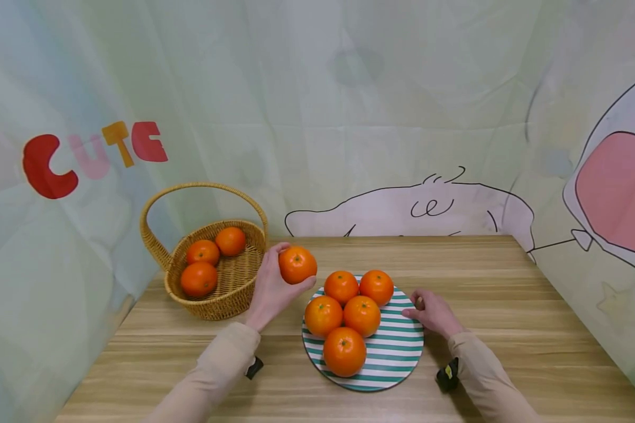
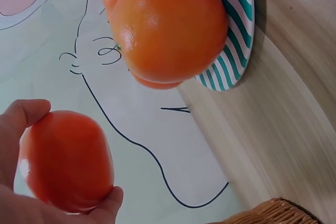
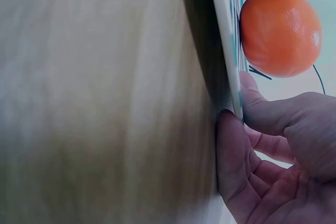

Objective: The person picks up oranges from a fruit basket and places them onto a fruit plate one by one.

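Note:
My left hand (image 1: 274,288) grips an orange (image 1: 297,265) between thumb and fingers, raised above the table between the basket and the plate. In the left wrist view the thumb and a finger sit on opposite sides of this orange (image 2: 68,161). A round plate (image 1: 397,346) with green and white stripes carries several oranges (image 1: 344,352), mostly on its left half. At the plate's right edge, my right hand (image 1: 436,312) pinches the rim. The right wrist view shows its thumb over the plate rim (image 3: 226,40) and a finger underneath.
A wicker basket (image 1: 217,308) with a tall arched handle stands at the back left, holding three oranges (image 1: 199,278). A printed curtain (image 1: 317,117) hangs behind the wooden table (image 1: 481,276) and along its sides.

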A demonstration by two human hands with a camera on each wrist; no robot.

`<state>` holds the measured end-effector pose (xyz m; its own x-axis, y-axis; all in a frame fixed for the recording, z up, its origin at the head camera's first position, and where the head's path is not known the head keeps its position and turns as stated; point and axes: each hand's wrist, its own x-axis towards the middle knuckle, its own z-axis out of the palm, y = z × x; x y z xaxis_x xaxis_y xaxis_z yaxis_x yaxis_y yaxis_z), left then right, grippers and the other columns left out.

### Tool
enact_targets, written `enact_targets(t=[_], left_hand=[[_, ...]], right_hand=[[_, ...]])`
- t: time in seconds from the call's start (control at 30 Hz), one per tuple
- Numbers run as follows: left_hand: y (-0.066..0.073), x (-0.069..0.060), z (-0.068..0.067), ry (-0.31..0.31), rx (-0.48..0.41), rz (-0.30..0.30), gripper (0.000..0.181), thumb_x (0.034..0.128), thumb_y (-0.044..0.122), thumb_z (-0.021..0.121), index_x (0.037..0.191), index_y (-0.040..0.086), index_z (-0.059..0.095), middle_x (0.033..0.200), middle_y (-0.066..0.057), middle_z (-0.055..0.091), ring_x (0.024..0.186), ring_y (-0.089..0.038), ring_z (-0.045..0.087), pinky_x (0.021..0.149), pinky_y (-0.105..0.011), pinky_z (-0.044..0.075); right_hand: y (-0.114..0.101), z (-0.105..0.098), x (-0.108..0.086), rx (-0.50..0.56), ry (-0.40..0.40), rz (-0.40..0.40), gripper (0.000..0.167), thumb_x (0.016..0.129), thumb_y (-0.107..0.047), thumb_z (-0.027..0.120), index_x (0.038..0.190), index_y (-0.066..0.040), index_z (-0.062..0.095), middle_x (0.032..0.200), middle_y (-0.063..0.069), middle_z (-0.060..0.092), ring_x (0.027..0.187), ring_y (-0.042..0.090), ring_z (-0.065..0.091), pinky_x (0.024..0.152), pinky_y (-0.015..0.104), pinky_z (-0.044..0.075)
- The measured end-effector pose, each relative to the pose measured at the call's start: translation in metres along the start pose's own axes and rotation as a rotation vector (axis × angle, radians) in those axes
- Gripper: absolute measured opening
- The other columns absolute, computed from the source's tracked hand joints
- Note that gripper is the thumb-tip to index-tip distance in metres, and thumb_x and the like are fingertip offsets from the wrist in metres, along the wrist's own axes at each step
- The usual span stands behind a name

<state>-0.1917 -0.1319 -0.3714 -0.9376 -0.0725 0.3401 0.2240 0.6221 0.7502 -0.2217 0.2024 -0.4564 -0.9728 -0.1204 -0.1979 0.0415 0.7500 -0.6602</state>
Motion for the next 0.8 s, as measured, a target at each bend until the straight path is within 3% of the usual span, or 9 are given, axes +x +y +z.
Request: enact_targets(t=[0.2, 0.8], left_hand=[[0.009, -0.006, 0.004, -0.042, 0.005, 0.05, 0.077, 0.0745, 0.024, 0.085, 0.138, 0.005, 0.046, 0.129, -0.019, 0.055, 0.112, -0.035, 0.058, 0.094, -0.051, 0.052], [0.041, -0.026, 0.019, -0.204, -0.026, 0.102, 0.075, 0.0727, 0.024, 0.086, 0.137, 0.008, 0.05, 0.128, -0.013, 0.055, 0.111, -0.029, 0.058, 0.095, -0.047, 0.054]], right_hand=[[-0.001, -0.001, 0.0, 0.013, -0.014, 0.011, 0.024, 0.092, -0.017, 0.073, 0.103, -0.003, 0.058, 0.084, 0.009, 0.055, 0.074, 0.021, 0.052, 0.059, 0.026, 0.05], [0.002, 0.002, 0.001, 0.003, 0.007, 0.007, 0.024, 0.092, -0.017, 0.073, 0.103, -0.004, 0.058, 0.084, 0.009, 0.055, 0.074, 0.022, 0.052, 0.059, 0.028, 0.049]])
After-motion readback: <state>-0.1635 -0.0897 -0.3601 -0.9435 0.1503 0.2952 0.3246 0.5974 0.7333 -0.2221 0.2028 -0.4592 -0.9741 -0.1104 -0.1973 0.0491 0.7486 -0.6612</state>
